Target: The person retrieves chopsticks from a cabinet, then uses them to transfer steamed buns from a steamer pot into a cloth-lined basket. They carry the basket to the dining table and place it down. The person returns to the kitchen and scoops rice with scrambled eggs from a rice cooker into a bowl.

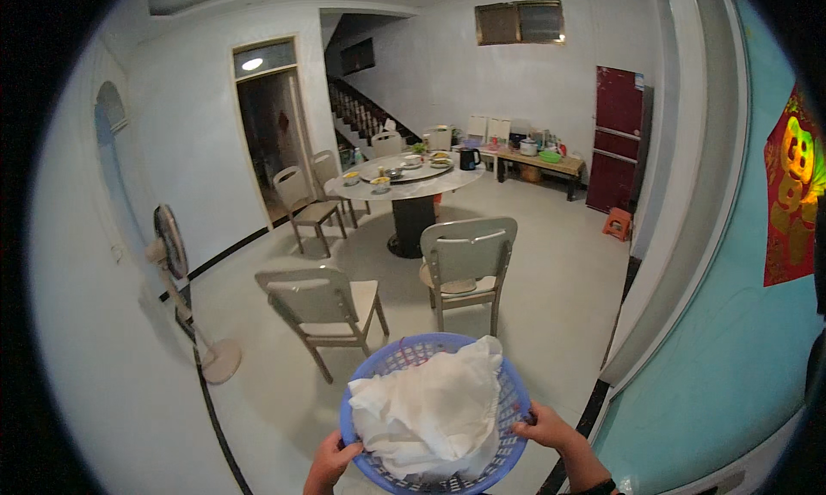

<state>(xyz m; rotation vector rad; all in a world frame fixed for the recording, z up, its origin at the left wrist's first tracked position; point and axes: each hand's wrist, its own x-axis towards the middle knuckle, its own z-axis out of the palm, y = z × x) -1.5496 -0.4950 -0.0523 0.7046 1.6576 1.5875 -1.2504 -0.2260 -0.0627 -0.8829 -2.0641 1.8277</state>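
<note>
A round blue plastic basket [519,392] is held up in front of me at the bottom of the view. My left hand [332,459] grips its left rim, with the thumb over the edge. On the opposite side my right hand [547,427] is closed on the rim. A bundle of white cloth [432,411] lies heaped inside and hides most of the basket's bottom. Part of something red shows at the far inner wall of the basket, behind the cloth.
Two chairs [310,295] [468,249] stand ahead, before a round dining table [439,186] with dishes and a black kettle [469,159]. A standing fan [171,240] is at left. Beyond are a low wooden table [571,167], a red refrigerator [617,107] and an orange stool [617,224].
</note>
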